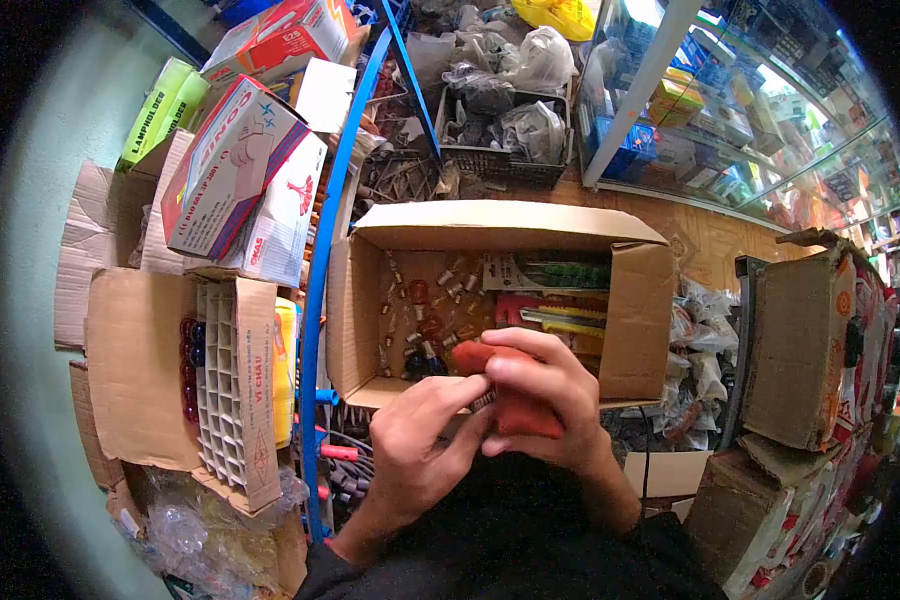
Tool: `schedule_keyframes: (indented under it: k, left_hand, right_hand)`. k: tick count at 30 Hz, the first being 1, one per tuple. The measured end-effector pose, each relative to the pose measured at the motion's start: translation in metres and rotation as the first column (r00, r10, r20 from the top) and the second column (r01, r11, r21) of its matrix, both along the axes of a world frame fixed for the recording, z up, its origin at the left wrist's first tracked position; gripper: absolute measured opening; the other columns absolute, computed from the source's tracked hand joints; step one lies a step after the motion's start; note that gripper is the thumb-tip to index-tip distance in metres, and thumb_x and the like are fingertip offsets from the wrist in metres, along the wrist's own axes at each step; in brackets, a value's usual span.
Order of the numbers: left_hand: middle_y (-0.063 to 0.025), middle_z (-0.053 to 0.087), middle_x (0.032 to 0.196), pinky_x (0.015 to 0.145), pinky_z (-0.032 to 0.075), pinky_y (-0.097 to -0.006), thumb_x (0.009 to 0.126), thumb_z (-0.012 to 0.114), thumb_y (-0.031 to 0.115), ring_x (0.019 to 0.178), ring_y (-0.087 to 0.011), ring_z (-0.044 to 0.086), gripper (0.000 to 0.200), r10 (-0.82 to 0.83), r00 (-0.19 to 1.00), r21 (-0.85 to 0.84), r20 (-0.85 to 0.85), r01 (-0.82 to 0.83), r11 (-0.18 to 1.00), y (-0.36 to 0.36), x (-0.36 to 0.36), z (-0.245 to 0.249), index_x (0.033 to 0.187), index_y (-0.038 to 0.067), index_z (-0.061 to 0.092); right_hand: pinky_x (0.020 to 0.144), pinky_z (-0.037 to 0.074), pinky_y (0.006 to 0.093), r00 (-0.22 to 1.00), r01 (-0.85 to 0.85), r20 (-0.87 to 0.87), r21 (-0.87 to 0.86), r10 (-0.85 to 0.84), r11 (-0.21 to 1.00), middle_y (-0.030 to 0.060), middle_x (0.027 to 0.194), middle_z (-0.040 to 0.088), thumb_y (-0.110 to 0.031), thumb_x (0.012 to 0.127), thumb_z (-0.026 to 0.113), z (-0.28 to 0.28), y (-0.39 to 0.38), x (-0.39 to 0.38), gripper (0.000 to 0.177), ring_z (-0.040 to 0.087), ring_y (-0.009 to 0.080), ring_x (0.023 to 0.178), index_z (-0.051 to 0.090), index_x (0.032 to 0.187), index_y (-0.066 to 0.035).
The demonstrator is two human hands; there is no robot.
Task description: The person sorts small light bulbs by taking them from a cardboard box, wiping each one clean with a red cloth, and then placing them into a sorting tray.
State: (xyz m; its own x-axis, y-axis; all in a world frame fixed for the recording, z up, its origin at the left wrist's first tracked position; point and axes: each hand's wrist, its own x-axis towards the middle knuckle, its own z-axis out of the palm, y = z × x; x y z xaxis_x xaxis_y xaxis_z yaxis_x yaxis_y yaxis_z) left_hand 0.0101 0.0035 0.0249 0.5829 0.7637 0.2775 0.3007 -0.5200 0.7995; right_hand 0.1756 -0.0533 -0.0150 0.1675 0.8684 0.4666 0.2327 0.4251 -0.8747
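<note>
My left hand (432,432) is closed in a pinch on a small piece with a ridged metal side (483,401), most of it hidden by the fingers. An orange-red cloth (526,408) is bunched up in my right hand (555,385) and touches that small piece. Both hands meet above the near edge of an open cardboard box (638,325). Inside it, at the left, lie several small light bulbs (457,283), among them a red bulb (419,291). Along the box's right side are a card pack with green parts (568,275) and a yellow-handled item (567,326).
A blue metal post (332,220) rises left of the box. Beyond it stand a red-and-white carton (232,170) and a divided cardboard tray (220,370). Further cartons (795,350) are at the right, near a glass display case (740,120). A black crate (505,160) holds plastic bags.
</note>
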Motion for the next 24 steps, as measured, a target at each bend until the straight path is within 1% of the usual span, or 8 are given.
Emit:
schedule_keyframes:
  k: [1,4,7,11,14,20,23,24]
  left_hand:
    - [-0.0170,0.068,0.090,0.069,0.054,-0.0358,0.078,0.076,0.000,0.079,-0.0302,0.069,0.028,-0.009,1.000,0.037,-0.008,0.009,0.999,0.000,0.001,0.001,0.104,-0.001,0.066]
    - [-0.0156,0.067,0.086,0.065,0.052,-0.0365,0.081,0.075,0.005,0.074,-0.0304,0.067,0.023,-0.026,0.998,-0.005,-0.056,0.026,1.000,0.004,0.002,0.002,0.101,0.000,0.066]
    - [-0.0144,0.066,0.084,0.064,0.052,-0.0362,0.082,0.075,0.007,0.072,-0.0299,0.066,0.021,-0.025,0.998,-0.044,-0.064,0.022,0.999,0.005,0.004,-0.001,0.099,0.001,0.066]
    - [-0.0141,0.066,0.085,0.067,0.051,-0.0371,0.082,0.075,0.008,0.075,-0.0302,0.066,0.021,-0.011,0.999,-0.082,-0.043,0.008,0.997,0.005,0.006,-0.006,0.100,0.002,0.065]
    - [-0.0140,0.065,0.090,0.071,0.051,-0.0379,0.082,0.075,0.008,0.080,-0.0307,0.065,0.021,-0.044,0.999,-0.026,-0.032,0.043,0.999,0.006,0.007,-0.012,0.100,0.002,0.065]
    - [-0.0126,0.062,0.092,0.071,0.050,-0.0363,0.085,0.072,0.008,0.081,-0.0285,0.062,0.017,-0.009,1.000,-0.085,0.005,0.010,0.996,0.003,0.011,-0.020,0.099,0.002,0.064]
    - [-0.0121,0.062,0.092,0.069,0.048,-0.0318,0.091,0.068,0.016,0.078,-0.0250,0.060,0.017,0.048,0.997,-0.155,0.060,-0.038,0.987,0.005,0.012,-0.021,0.101,0.002,0.064]
    - [-0.0100,0.062,0.092,0.070,0.048,-0.0299,0.094,0.065,0.019,0.078,-0.0212,0.059,0.018,0.103,0.991,-0.256,0.090,-0.076,0.964,0.006,0.011,-0.021,0.102,0.002,0.064]
  right_hand:
    - [0.093,0.051,0.0396,0.989,-0.001,-0.148,-0.026,-0.003,1.000,0.0170,0.123,0.063,-0.035,0.070,0.086,-0.003,0.001,-0.005,0.061,0.063,0.0304,0.111,0.065,0.119,-0.006]
    - [0.090,0.053,0.0367,0.979,0.029,-0.195,-0.190,-0.067,0.981,0.0145,0.115,0.068,-0.033,0.073,0.085,-0.007,-0.008,-0.009,0.061,0.067,0.0265,0.103,0.061,0.119,-0.001]
    - [0.088,0.053,0.0335,0.977,0.058,-0.192,-0.184,-0.094,0.981,0.0138,0.112,0.069,-0.028,0.076,0.085,-0.022,-0.010,-0.011,0.060,0.069,0.0236,0.099,0.059,0.122,-0.001]
    - [0.088,0.051,0.0327,0.843,-0.002,-0.513,-0.309,-0.165,0.951,0.0135,0.109,0.069,-0.017,0.089,0.074,-0.012,-0.009,-0.022,0.034,0.066,0.0181,0.101,0.058,0.114,-0.001]
    - [0.089,0.050,0.0310,0.747,-0.063,-0.626,-0.400,-0.222,0.914,0.0113,0.109,0.067,-0.013,0.093,0.069,-0.006,-0.007,-0.023,0.023,0.063,0.0154,0.102,0.057,0.109,-0.002]
    - [0.092,0.047,0.0288,0.669,-0.156,-0.716,-0.402,-0.203,0.902,0.0091,0.111,0.064,-0.013,0.092,0.071,-0.013,-0.008,-0.018,0.024,0.059,0.0136,0.103,0.055,0.106,-0.003]
    - [0.094,0.047,0.0310,0.776,-0.094,-0.619,-0.302,-0.120,0.949,0.0100,0.113,0.064,-0.011,0.086,0.077,-0.016,-0.007,-0.017,0.034,0.060,0.0165,0.106,0.056,0.110,-0.002]
    - [0.093,0.047,0.0315,0.818,-0.069,-0.567,-0.271,-0.102,0.960,0.0107,0.113,0.065,-0.011,0.083,0.079,-0.014,-0.007,-0.017,0.037,0.061,0.0178,0.106,0.058,0.112,-0.003]
